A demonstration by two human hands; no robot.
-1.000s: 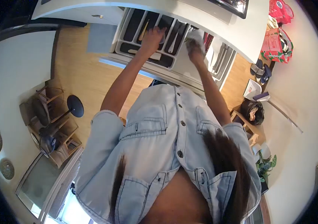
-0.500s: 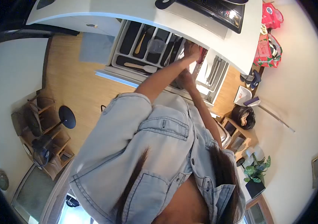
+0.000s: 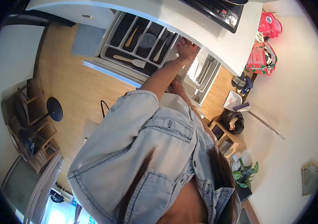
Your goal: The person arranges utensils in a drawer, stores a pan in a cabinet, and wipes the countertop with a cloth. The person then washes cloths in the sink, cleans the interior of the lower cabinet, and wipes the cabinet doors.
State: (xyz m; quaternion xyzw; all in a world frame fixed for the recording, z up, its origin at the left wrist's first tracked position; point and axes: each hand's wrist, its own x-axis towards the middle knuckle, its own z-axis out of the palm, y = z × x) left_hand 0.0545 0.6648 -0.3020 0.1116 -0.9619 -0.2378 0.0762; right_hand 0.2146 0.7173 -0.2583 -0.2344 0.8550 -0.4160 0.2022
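Note:
My left hand (image 3: 186,49) reaches into the right part of the open drawer, close to the countertop's edge. Its fingers look curled down beside a small red thing (image 3: 195,47); what they hold, if anything, is hidden. Lower down, my right hand (image 3: 176,85) is in shadow near the drawer front, its fingers mostly out of sight behind my left forearm. Left of them lies a grey cutlery tray (image 3: 143,27). It holds a spatula with a pale blade (image 3: 138,63), a wooden-handled utensil (image 3: 131,37), a clear plastic cup (image 3: 146,40) and another long utensil (image 3: 161,49).
The white countertop (image 3: 203,31) overhangs the drawer, with a black hob (image 3: 218,13) on it. Long pale items (image 3: 205,71) lie in the drawer's right side. A black bin (image 3: 233,121), a dustpan (image 3: 233,99), shoes (image 3: 243,84) and red bags (image 3: 261,59) stand along the right wall.
The view has shifted, so the drawer sits further left and higher. Fewer utensils show in the tray compartment beside my left hand. My right hand is lower, nearer the drawer front.

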